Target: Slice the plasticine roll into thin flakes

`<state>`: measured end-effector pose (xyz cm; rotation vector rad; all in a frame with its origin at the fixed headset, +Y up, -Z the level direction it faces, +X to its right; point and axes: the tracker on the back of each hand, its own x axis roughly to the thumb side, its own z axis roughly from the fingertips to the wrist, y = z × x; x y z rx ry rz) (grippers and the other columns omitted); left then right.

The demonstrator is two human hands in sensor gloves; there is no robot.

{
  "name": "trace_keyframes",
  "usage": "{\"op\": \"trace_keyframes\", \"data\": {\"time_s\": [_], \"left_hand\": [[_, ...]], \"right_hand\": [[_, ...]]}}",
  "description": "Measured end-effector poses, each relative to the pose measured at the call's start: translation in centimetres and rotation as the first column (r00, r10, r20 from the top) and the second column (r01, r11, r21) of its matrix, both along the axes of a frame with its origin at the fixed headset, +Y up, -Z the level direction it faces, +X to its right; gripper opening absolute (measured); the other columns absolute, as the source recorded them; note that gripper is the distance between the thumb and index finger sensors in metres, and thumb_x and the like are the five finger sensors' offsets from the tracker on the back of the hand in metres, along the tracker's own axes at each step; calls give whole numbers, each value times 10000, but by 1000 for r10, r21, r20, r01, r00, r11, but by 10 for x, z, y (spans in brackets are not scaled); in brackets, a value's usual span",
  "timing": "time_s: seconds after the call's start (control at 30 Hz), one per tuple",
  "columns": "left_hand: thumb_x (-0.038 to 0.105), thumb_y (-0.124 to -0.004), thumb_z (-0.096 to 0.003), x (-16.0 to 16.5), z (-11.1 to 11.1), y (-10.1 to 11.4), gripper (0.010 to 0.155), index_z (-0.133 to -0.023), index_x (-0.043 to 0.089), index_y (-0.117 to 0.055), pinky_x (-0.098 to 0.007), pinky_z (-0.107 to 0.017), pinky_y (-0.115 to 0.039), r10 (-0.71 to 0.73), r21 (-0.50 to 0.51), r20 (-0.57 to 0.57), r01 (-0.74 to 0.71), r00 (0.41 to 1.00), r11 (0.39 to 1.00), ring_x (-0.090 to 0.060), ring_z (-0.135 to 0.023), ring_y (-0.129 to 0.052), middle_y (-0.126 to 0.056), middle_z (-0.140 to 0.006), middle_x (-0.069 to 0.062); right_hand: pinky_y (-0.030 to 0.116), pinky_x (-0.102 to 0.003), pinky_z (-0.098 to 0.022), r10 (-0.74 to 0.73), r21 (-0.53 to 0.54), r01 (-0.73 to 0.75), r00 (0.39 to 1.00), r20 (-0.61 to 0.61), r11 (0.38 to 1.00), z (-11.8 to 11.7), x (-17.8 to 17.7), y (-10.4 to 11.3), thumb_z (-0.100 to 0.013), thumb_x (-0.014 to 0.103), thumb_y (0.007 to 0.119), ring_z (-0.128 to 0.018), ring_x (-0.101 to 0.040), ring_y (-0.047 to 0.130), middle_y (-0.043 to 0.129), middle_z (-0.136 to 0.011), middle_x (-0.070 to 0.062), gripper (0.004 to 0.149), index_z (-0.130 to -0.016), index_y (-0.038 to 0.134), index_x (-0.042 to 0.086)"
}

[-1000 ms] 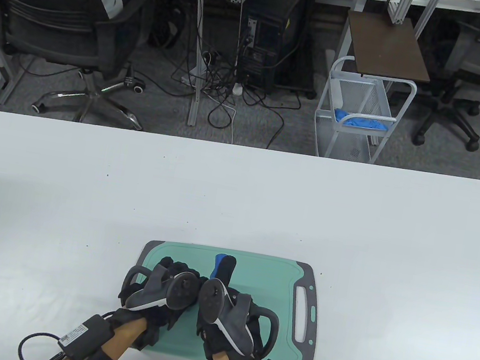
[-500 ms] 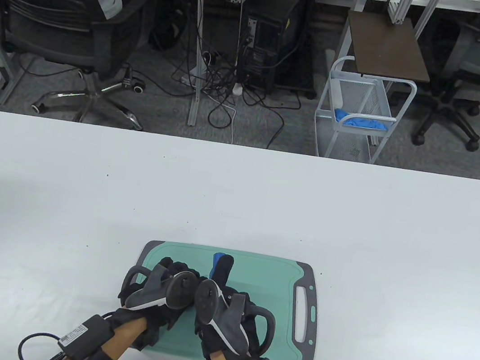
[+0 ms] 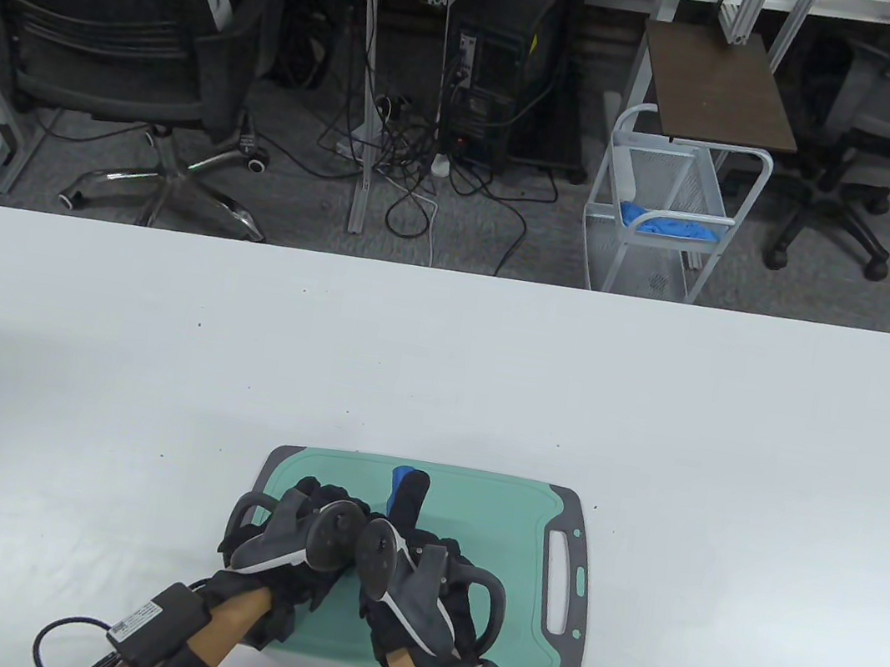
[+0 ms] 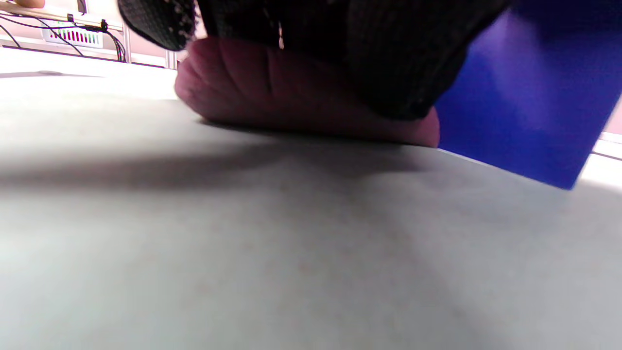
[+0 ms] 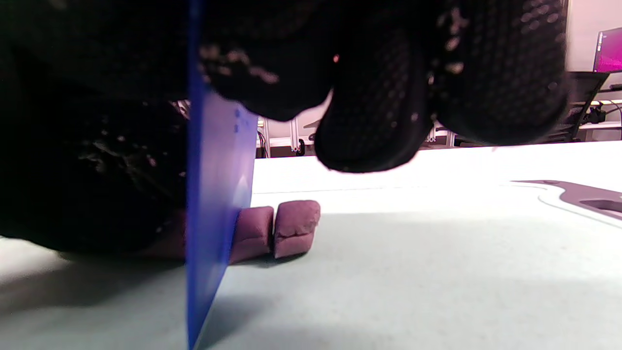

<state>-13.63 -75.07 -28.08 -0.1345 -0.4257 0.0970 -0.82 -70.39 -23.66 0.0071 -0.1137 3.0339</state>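
A brownish-pink plasticine roll (image 4: 291, 104) lies on a teal cutting board (image 3: 467, 514). My left hand (image 3: 303, 535) presses down on the roll and holds it in place. My right hand (image 3: 415, 574) grips a blue plastic cutter (image 5: 214, 194) with its blade upright, its edge low by the roll's right end. Two cut pieces (image 5: 277, 231) stand just right of the blade. The cutter's blue tip (image 3: 400, 483) shows above my right hand in the table view, where the roll is hidden under both hands.
The cutting board has a grey rim with a handle slot (image 3: 562, 580) on its right side. It lies near the front edge of a white table (image 3: 440, 366). Chairs, cables and a wire cart stand beyond the far edge.
My right hand has shifted slightly left, closer to my left hand, carrying the cutter with it. My left hand has stayed where it was.
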Motion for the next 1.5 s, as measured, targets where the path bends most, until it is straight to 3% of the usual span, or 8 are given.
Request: {"op": "trace_keyframes", "data": {"time_s": [0.33, 0.57, 0.83, 1.3, 1.5], "left_hand": [[408, -870, -363, -4, -3, 0, 526, -885, 442, -806, -571, -766, -627, 12, -53, 10, -11, 1000, 999, -258, -997, -836, -866, -980, 137], [411, -868, -363, -5, -3, 1, 520, -876, 472, -809, -577, -764, -625, -14, -30, 4, 14, 1000, 999, -283, -1003, -830, -852, -1001, 125], [414, -880, -355, -4, -3, 1, 525, -870, 479, -804, -573, -762, -631, -10, -17, -3, 10, 1000, 1000, -288, -981, -853, -888, -952, 126], [441, -903, -330, -8, -4, 1, 564, -877, 416, -768, -565, -758, -646, 9, -3, -22, -9, 1000, 1000, -258, -969, -879, -919, -921, 163], [454, -903, -328, -8, -4, 1, 554, -868, 419, -784, -575, -757, -638, -5, 10, -27, 6, 1000, 1000, -290, -974, -865, -904, -935, 136]], "right_hand": [[851, -525, -331, -44, -27, 45, 999, 32, 999, -17, 5, -3, -479, 431, 807, -416, -299, 999, 925, -375, -1, 830, -1068, 294, 149], [849, -525, -339, -41, -48, 41, 999, 12, 998, -14, 6, -3, -474, 433, 818, -428, -301, 998, 929, -387, -3, 843, -1070, 287, 161], [834, -534, -382, -50, -154, 44, 998, -36, 987, 0, 4, 1, -469, 421, 822, -487, -317, 980, 924, -449, -22, 891, -1065, 216, 156], [830, -542, -380, -89, -89, 85, 995, -39, 992, -7, 5, -7, -462, 396, 836, -477, -320, 978, 921, -422, -31, 867, -1067, 264, 153], [830, -544, -379, -91, -52, 89, 995, -42, 995, -4, 6, 3, -462, 395, 838, -476, -322, 979, 923, -421, -32, 864, -1067, 273, 151]]}}
